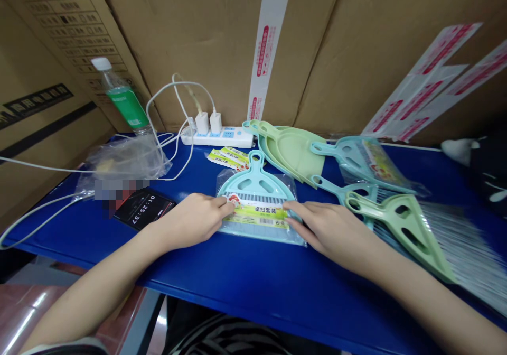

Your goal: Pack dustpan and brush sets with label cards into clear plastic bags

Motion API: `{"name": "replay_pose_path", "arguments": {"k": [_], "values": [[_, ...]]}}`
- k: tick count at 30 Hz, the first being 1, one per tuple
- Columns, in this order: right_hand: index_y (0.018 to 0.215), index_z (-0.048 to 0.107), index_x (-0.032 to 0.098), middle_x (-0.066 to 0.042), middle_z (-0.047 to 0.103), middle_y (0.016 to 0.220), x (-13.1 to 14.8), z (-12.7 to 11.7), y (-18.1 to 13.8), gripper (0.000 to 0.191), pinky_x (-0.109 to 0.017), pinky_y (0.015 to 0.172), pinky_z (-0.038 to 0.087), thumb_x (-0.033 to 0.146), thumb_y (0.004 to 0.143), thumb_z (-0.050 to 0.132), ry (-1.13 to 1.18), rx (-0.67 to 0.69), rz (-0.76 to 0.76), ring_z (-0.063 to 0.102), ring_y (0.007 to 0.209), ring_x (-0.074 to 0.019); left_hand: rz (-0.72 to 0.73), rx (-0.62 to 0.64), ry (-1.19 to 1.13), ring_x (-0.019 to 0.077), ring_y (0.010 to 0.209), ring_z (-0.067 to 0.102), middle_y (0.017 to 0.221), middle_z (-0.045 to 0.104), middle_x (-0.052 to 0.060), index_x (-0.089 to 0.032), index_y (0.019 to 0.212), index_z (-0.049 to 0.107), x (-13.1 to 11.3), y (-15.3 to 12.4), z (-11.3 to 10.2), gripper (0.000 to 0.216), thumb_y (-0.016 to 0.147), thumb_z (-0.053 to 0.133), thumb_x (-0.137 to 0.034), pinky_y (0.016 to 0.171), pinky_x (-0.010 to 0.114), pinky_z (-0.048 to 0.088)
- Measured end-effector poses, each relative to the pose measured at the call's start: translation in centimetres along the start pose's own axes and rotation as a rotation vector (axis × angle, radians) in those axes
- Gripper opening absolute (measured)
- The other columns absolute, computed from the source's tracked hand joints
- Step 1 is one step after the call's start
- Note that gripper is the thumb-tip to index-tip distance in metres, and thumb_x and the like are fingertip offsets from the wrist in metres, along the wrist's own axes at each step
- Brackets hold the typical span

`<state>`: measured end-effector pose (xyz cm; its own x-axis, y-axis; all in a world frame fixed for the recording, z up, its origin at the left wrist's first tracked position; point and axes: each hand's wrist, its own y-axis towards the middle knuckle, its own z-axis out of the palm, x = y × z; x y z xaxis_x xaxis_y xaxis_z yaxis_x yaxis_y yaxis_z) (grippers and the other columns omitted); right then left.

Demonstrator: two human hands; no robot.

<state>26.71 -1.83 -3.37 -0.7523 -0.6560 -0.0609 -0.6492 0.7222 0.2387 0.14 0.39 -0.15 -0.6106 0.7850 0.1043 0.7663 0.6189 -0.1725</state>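
Note:
A light-blue dustpan and brush set (256,178) in a clear plastic bag lies on the blue table, its looped handle pointing away from me. Across it runs a yellow-green and white label (257,213). My left hand (204,215) is closed at the left end of the label, fingers curled on the bag. At the other end, my right hand (322,225) grips the label and bag edge between thumb and fingers. Just beyond the set are loose labels (233,158) of similar colours. Stacked green dustpans (295,149) sit behind it.
To the right are a bagged blue set (364,157), a green brush (404,225) and clear plastic bags (467,254). A power strip (217,137) with white cables stands at the back. On the left are a phone (144,207) and bottle (127,104). Cardboard boxes (206,38) wall the rear.

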Motion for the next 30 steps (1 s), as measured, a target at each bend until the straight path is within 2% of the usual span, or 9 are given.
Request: {"name": "replay_pose_path", "arguments": {"k": [12, 30], "values": [[0.096, 0.062, 0.016, -0.008, 0.072, 0.075, -0.04, -0.03, 0.05, 0.030, -0.029, 0.051, 0.047, 0.024, 0.098, 0.033, 0.007, -0.010, -0.003, 0.067, 0.060, -0.0198, 0.002, 0.007, 0.014, 0.0179, 0.074, 0.067, 0.098, 0.069, 0.004, -0.017, 0.100, 0.057, -0.05, -0.03, -0.05, 0.020, 0.087, 0.044, -0.010, 0.067, 0.029, 0.050], [0.097, 0.060, 0.016, -0.007, 0.072, 0.076, 0.03, -0.21, 0.12, 0.023, -0.029, 0.053, 0.046, 0.022, 0.096, 0.039, 0.013, 0.035, 0.018, 0.068, 0.062, -0.0202, -0.001, 0.004, 0.004, 0.0191, 0.073, 0.067, 0.097, 0.068, 0.005, -0.017, 0.098, 0.057, -0.10, 0.00, -0.09, 0.019, 0.087, 0.045, -0.008, 0.066, 0.031, 0.050]]}}
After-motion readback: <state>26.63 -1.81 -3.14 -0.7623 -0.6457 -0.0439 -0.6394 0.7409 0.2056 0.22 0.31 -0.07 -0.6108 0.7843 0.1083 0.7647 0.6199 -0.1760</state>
